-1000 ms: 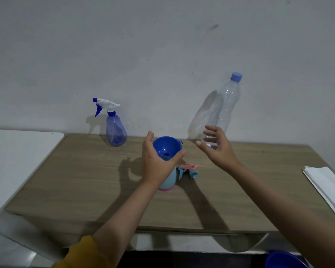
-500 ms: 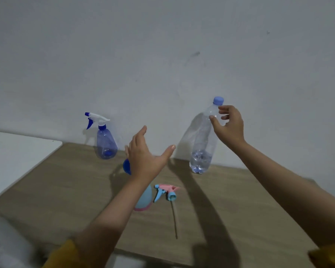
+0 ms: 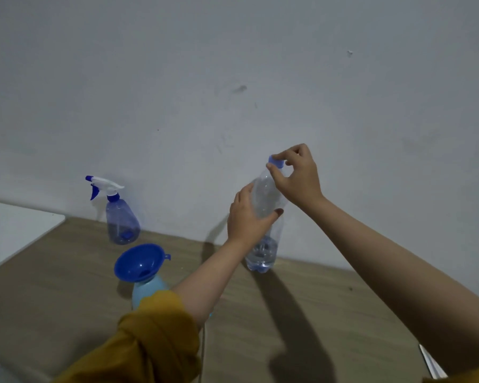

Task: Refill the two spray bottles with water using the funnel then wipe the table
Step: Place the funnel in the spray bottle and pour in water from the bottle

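Centre frame: left hand [image 3: 249, 217] grips water bottle [image 3: 266, 214] mid-body to steady it; right hand [image 3: 299, 172] pinches cap [image 3: 275, 162], likely to unscrew. Funnel [image 3: 140, 262] seated in light-blue spray bottle [image 3: 147, 290], lower left, ready on desk [image 3: 53, 294].

Our bottles and funnel on the wooden table [image 3: 67, 294]

We see the clear water bottle [image 3: 266, 217] upright by the wall, blue cap [image 3: 275, 162] on, a little water at its base. The blue funnel [image 3: 139, 263] sits tilted in the pale blue spray bottle [image 3: 147, 290]. The purple-tinted spray bottle [image 3: 121, 219], with a white and blue trigger head, stands upright behind it.
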`<state>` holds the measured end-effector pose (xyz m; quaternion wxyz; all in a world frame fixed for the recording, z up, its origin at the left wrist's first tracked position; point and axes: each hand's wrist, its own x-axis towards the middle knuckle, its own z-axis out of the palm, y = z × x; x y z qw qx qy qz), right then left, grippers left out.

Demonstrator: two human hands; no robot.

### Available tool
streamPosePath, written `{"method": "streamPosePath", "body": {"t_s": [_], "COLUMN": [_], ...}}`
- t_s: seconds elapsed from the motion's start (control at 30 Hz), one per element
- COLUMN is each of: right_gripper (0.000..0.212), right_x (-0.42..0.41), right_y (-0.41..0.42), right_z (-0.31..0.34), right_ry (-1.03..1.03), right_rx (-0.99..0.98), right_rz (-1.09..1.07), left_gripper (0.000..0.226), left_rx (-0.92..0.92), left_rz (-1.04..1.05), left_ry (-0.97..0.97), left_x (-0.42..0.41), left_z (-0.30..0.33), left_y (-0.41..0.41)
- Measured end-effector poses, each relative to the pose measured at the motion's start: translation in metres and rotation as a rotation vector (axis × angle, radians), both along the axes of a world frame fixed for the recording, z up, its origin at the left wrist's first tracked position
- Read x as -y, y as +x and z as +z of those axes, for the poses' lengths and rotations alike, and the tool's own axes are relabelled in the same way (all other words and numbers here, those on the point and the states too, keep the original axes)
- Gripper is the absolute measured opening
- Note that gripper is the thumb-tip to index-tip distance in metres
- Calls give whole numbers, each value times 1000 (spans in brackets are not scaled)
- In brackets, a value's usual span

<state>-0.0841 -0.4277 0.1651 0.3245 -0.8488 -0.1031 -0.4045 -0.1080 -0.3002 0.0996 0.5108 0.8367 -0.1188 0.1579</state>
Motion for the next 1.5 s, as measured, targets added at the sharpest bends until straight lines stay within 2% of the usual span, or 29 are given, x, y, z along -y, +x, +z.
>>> {"method": "streamPosePath", "body": {"t_s": [0.17, 0.37, 0.63, 0.83, 1.03, 1.17, 1.3, 1.4, 1.5], "right_gripper": [20, 12, 12, 13, 14, 22, 18, 35, 31], "right_x": [3, -5, -11, -24, -34, -31, -33, -40, -45], "right_y": [1, -8, -56, -109, -143, -156, -163, -164, -161], "right_z": [0, 0, 23, 28, 13, 18, 34, 42, 44], "right_ry": [63, 202, 370, 311, 362, 280, 56, -126, -155], "right_rx": [-45, -36, 32, -31, -170, -248, -344, -283, -242], "right_rz": [42, 54, 48, 110, 232, 285, 262, 98, 80], "left_gripper": [81, 73, 76, 77, 73, 72, 75, 78, 80], "left_rx": [-30, 6, 68, 52, -12, -15, -20, -8, -2], "left_rz": [26, 89, 26, -66, -126, -138, -128, -134, -130], "left_ry": [-96, -55, -46, -64, -112, -138, -157, -106, -97], "left_x": [17, 24, 6, -25, -49, -54, -57, -56, -56], "left_z": [-12, -16, 10, 7, -9, -14, -22, -22, -23], "left_y": [9, 2, -45, -97, -134, -141, -139, -139, -138]}}
